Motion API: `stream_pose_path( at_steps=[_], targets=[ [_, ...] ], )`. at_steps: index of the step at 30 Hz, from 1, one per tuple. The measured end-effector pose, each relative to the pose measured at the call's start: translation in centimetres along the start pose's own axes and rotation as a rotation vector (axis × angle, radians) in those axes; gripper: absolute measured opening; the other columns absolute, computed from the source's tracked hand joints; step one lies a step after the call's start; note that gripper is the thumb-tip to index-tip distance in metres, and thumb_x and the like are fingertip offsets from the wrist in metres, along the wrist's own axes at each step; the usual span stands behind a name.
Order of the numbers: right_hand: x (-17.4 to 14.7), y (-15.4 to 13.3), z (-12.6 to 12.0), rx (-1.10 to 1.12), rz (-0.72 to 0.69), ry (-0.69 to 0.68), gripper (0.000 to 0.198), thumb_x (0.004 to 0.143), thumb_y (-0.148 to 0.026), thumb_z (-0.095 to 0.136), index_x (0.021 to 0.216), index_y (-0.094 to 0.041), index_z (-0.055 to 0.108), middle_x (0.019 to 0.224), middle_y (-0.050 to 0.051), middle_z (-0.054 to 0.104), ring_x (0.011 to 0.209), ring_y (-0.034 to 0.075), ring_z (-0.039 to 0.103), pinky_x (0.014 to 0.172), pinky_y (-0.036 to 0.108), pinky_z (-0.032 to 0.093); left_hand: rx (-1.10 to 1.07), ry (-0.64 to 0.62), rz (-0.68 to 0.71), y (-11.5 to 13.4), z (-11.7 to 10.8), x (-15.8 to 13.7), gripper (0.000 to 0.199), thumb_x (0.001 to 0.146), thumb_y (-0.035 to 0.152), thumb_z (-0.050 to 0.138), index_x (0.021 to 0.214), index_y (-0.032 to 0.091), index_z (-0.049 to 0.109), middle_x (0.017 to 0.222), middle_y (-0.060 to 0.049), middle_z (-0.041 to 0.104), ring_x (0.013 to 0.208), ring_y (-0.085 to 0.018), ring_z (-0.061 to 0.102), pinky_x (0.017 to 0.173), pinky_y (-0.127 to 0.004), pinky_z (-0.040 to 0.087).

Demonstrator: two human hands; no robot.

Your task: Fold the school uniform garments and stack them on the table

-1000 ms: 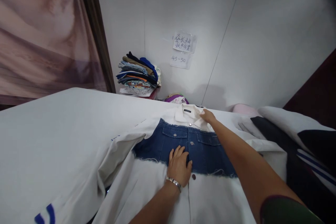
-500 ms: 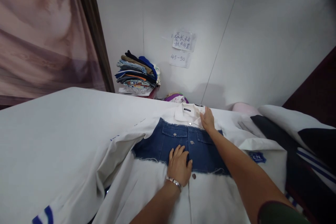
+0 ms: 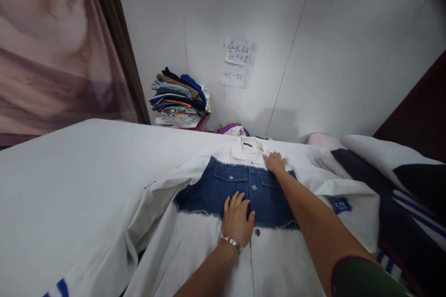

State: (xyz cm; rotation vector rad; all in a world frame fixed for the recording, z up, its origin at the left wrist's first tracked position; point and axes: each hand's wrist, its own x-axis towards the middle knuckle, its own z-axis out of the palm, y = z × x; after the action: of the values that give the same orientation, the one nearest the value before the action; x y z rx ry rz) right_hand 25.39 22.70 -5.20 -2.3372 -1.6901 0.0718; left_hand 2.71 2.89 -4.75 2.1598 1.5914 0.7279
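A white jacket with a blue denim chest panel lies spread face up on the table, its collar toward the wall. My left hand, with a metal band at the wrist, rests flat on the lower edge of the denim, fingers stretched out. Farther up, my right hand lies on the white shoulder beside the collar, its fingers spread on the cloth. The jacket's sleeves reach out to both sides, and a blue patch shows on the right one.
A stack of folded clothes stands by the wall behind the white table. More black and white garments lie heaped on the right. Two paper notes hang on the wall, and a pinkish curtain is at the left.
My right hand has come down slightly from the collar's edge and now lies flatter on the shoulder. My left hand stays on the denim. The view has shifted a little.
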Motion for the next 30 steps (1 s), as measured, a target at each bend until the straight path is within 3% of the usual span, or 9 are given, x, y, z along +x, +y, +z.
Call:
stream_pose_path(
  at_steps=[6,11,18,24,27,30],
  targets=[
    [-1.6,-0.4,-0.4,-0.036,-0.132,0.034,0.061,0.096,-0.044,0.022,0.147,-0.01,0.026,0.157,0.014,0.016,0.145,0.027,0.007,0.114,0.048,0.011,-0.008,-0.009,-0.001,0.2,-0.1,0.0,0.032,0.083,0.024,0.053,0.113,0.02,0.064,0.138,-0.007,0.054,0.135,-0.023,0.038,0.117,-0.047,0.019],
    [-1.5,-1.1,0.0,-0.057,-0.267,-0.157,0.058,0.095,-0.048,0.027,0.143,-0.016,0.035,0.155,0.012,0.025,0.143,0.027,0.017,0.112,0.052,0.017,-0.007,-0.019,-0.01,0.2,-0.2,0.1,0.032,0.083,0.023,0.053,0.113,0.021,0.064,0.138,-0.007,0.054,0.136,-0.023,0.037,0.117,-0.047,0.018],
    [-1.7,-2.4,-0.4,-0.05,-0.219,-0.16,0.058,0.095,-0.046,0.03,0.141,-0.012,0.037,0.154,0.016,0.026,0.143,0.032,0.018,0.109,0.059,0.016,-0.017,-0.03,-0.008,0.0,0.0,0.1,0.033,0.083,0.027,0.054,0.114,0.022,0.064,0.139,-0.005,0.053,0.136,-0.023,0.036,0.116,-0.048,0.018],
    [-4.4,-7.0,-0.5,-0.02,-0.416,-0.056,0.062,0.096,-0.048,0.026,0.147,-0.013,0.027,0.157,0.012,0.017,0.145,0.026,0.007,0.114,0.052,0.008,-0.021,-0.035,-0.01,0.3,-0.1,0.0,0.035,0.083,0.028,0.054,0.115,0.02,0.063,0.14,-0.006,0.052,0.137,-0.023,0.035,0.117,-0.047,0.016],
    [-5.3,-9.7,-0.1,-0.006,-0.551,-0.143,0.064,0.096,-0.052,0.025,0.149,-0.017,0.025,0.157,0.011,0.017,0.145,0.026,0.009,0.114,0.05,0.009,-0.021,-0.037,-0.012,0.3,-0.1,0.0,0.035,0.083,0.027,0.053,0.116,0.02,0.063,0.14,-0.006,0.052,0.137,-0.023,0.035,0.117,-0.046,0.017],
    [-6.0,-11.2,0.4,-0.02,-0.631,-0.263,0.062,0.095,-0.055,0.025,0.146,-0.019,0.033,0.156,0.01,0.023,0.144,0.027,0.016,0.113,0.051,0.012,-0.012,-0.041,-0.003,0.2,-0.1,0.0,0.036,0.082,0.027,0.054,0.116,0.02,0.063,0.14,-0.007,0.051,0.137,-0.023,0.035,0.117,-0.046,0.017]
  ],
)
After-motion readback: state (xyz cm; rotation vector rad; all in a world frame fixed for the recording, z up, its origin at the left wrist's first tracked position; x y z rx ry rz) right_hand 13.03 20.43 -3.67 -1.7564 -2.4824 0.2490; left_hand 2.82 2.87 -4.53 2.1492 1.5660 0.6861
